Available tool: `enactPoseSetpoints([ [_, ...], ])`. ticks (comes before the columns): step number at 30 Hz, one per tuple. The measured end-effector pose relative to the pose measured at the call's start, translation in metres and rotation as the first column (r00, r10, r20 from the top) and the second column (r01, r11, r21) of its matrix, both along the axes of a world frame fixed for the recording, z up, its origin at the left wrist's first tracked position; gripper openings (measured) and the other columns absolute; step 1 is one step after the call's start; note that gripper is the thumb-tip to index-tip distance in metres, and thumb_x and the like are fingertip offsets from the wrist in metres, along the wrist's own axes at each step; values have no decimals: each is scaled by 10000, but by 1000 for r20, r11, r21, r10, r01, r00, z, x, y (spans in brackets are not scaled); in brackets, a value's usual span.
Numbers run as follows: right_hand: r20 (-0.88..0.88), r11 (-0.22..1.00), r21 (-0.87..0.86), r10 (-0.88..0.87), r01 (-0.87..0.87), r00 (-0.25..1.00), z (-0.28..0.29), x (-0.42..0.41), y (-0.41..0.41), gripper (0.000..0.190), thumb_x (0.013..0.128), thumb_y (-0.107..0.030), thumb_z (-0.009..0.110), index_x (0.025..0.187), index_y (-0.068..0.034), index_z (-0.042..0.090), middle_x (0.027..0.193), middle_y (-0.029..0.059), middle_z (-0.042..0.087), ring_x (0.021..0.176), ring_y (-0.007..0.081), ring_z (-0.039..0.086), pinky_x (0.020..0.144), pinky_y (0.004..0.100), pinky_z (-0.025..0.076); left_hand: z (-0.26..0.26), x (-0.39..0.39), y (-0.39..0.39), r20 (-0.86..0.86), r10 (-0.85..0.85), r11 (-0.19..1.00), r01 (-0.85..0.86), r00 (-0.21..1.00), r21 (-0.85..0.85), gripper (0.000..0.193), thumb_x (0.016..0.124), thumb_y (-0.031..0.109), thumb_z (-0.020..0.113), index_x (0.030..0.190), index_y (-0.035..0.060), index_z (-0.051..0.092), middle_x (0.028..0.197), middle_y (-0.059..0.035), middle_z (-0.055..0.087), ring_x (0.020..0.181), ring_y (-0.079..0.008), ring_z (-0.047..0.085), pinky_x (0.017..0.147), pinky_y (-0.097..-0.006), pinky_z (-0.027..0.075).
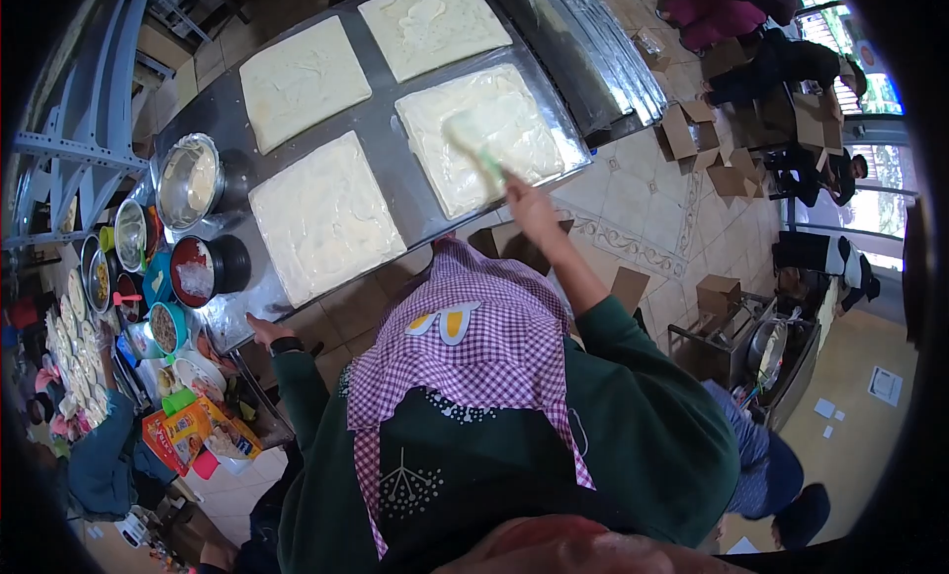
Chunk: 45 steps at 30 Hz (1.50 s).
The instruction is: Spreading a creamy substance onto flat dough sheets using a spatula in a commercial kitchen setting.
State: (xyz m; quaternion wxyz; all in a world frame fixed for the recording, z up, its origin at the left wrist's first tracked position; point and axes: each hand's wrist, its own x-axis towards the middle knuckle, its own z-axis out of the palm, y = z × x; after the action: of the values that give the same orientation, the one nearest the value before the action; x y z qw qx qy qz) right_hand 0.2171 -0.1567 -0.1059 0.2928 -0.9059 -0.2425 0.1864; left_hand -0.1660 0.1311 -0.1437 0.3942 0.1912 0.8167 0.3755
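Observation:
My right hand (528, 207) grips the green handle of a spatula or brush (482, 155); its pale head is blurred. The head lies over a square dough sheet (511, 118) coated with a creamy white spread. To its left is another coated dough sheet (326, 218), nearest my body. Two more sheets lie behind: one with a light, patchy coating (304, 81) and one with a thicker smear in its middle (434, 25). My left hand (268, 329) is empty at the near left edge of the metal table (385, 147), beside the bowls.
A steel bowl of cream (189, 181) and a dark pot with a red inside (194, 271) stand at the table's left. Beyond are a turquoise bowl of filling (166, 328), food packets (200, 433) and a co-worker's sleeve (104, 448). Cardboard boxes (686, 133) lie on the floor right.

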Motion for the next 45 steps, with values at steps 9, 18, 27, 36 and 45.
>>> enactPoseSetpoints([
  [9, 3, 980, 115, -163, 161, 987, 16, 61, 16, 345, 847, -235, 421, 1179, -196, 507, 893, 239, 575, 808, 349, 586, 704, 396, 467, -27, -57, 42, 279, -297, 918, 353, 913, -179, 385, 835, 490, 413, 900, 115, 470, 942, -149, 541, 876, -321, 535, 807, -471, 400],
  [18, 24, 981, 193, -38, 33, 999, 13, 38, 52, 303, 863, -240, 441, 1143, -170, 530, 864, 215, 587, 799, 356, 578, 701, 418, 466, -53, -87, 56, 546, -377, 843, 521, 748, -133, 345, 881, 433, 391, 788, 116, 489, 753, -168, 603, 694, -309, 579, 688, -436, 455],
  [27, -23, 969, 90, 233, -230, 972, -1, 18, 82, 356, 830, -203, 464, 1181, -250, 504, 886, 188, 592, 785, 338, 590, 680, 387, 473, -40, -78, 57, 555, -352, 806, 546, 753, -230, 299, 867, 470, 383, 809, 203, 502, 850, -100, 597, 936, -286, 522, 876, -597, 173],
  [36, 717, 867, -477, 287, 146, 635, 31, 111, 33, 291, 825, -213, 443, 1052, -321, 589, 626, 103, 602, 518, 240, 608, 425, 376, 480, -53, -89, 62, 565, -298, 833, 499, 769, -240, 286, 848, 467, 414, 921, 197, 478, 1067, -64, 519, 1048, -262, 454, 948, -596, 98],
  [45, 219, 904, -427, 139, -34, 966, 59, 135, 7, 317, 843, -276, 412, 1123, -220, 551, 935, 175, 595, 884, 349, 564, 763, 445, 448, -44, -76, 62, 548, -301, 837, 492, 780, -240, 342, 853, 457, 423, 1058, 184, 430, 1261, -85, 379, 1169, -250, 364, 962, -603, 78],
])
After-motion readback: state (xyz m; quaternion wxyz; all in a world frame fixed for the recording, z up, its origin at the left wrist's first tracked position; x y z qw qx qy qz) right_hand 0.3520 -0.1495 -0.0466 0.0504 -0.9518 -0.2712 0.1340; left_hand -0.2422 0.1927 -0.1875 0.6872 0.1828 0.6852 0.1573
